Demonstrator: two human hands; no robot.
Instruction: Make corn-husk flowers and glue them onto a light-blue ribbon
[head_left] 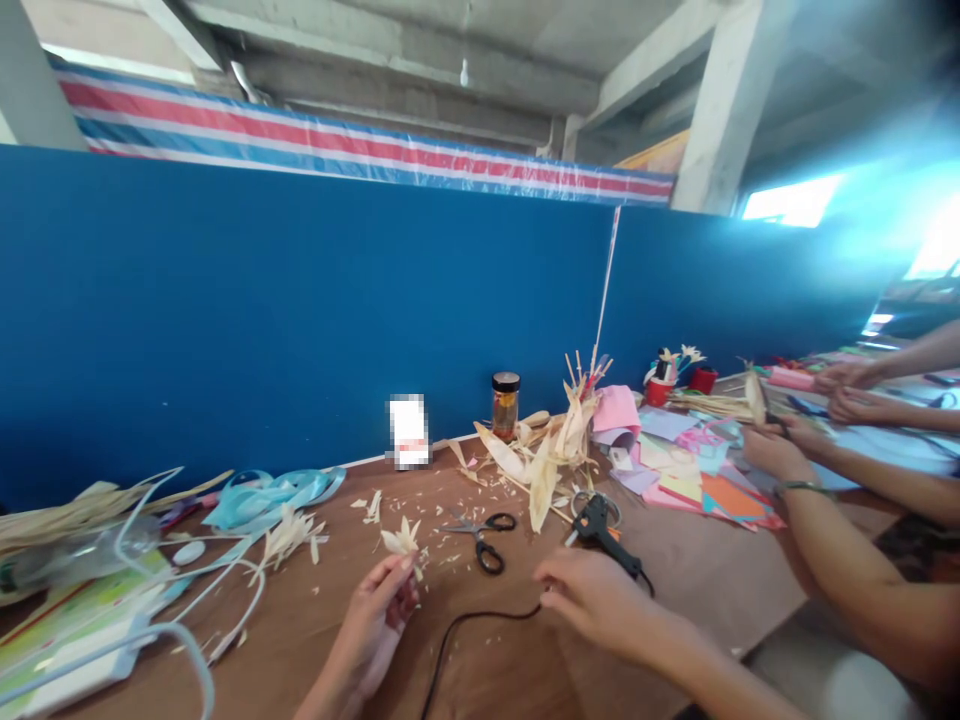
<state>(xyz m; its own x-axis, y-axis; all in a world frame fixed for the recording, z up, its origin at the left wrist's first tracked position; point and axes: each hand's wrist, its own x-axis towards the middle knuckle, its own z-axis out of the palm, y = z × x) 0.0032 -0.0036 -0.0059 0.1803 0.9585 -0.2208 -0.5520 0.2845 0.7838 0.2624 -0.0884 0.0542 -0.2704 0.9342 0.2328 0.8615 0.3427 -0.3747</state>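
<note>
My left hand [381,605] pinches a small pale flower [401,537] with pointed petals, apparently of dried husk. To its right, my right hand [600,600] hovers over the table with thumb and fingertips together; whatever may be between them does not show. A black cord [480,617] runs below those fingertips. Just beyond that hand lies a black glue gun [600,525], its nozzle towards the left. Black-handled scissors [486,540] rest partly open between my hands, amid pale scraps. A heap of dried husks [559,450] sits behind them.
A lidded jar [505,408] stands by the blue partition [300,300]. Coloured paper [690,470] lies to the right, near a co-worker's hands [780,450]. At left are blue ribbon [274,495], a plastic bottle [90,555] and a white power strip [94,670] with looping cables.
</note>
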